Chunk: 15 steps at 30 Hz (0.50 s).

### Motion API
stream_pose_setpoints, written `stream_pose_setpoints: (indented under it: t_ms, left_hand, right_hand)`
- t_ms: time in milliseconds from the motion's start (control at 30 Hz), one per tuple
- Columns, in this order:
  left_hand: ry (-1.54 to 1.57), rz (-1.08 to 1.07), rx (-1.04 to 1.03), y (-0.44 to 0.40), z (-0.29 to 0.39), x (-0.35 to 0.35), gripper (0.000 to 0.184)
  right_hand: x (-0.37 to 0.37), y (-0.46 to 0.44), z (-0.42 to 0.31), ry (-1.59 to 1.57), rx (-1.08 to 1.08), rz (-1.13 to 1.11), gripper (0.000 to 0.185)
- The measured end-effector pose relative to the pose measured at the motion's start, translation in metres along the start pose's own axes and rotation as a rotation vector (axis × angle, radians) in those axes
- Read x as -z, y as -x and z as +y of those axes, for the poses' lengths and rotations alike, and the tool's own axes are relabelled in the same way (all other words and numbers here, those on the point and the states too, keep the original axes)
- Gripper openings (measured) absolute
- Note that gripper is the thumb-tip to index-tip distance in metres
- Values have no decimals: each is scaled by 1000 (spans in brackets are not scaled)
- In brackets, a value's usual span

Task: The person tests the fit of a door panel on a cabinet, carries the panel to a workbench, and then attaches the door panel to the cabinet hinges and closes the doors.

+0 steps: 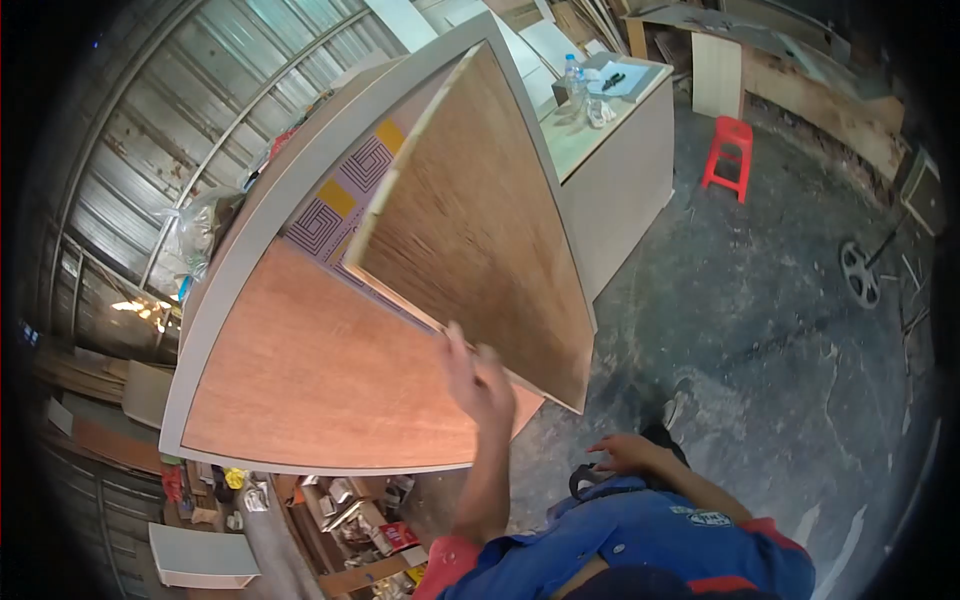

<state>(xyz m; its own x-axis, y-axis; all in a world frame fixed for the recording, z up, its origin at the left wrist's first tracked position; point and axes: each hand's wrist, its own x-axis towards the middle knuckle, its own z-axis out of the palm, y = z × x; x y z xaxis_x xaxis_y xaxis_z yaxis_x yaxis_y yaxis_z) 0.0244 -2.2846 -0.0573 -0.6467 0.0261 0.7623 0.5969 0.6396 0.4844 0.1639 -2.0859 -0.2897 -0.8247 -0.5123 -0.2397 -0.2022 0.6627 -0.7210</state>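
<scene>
A brown plywood panel (480, 230) stands tilted inside the grey-edged frame (190, 345) of a large cabinet-like piece. My left hand (482, 385) is at the panel's near edge, its fingers on that edge and the thumb apart; motion blurs it a little. Beside the panel, a smoother reddish plywood sheet (320, 370) fills the lower part of the frame. Between the two shows a purple and yellow printed surface (340, 200). My right hand (628, 455) hangs by my waist near a black strap (582, 478), fingers loosely stretched, holding nothing.
A workbench (620, 180) at the back carries a water bottle (574, 75) and papers. A red plastic stool (730, 155) stands on the concrete floor, with a wheel (858, 275) farther right. Wood scraps and boxes (365, 530) lie at lower left.
</scene>
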Motion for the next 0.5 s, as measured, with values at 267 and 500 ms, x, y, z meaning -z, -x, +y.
stream_pose_setpoints:
  t_ms: [267,500]
  left_hand:
    - [-148,235,-76,-63,-60,59,96]
    - [-395,314,93,-90,-78,59,106]
  right_hand:
    - [-10,66,21,116,-407,55,46]
    - [-44,100,116,80,-594,138,45]
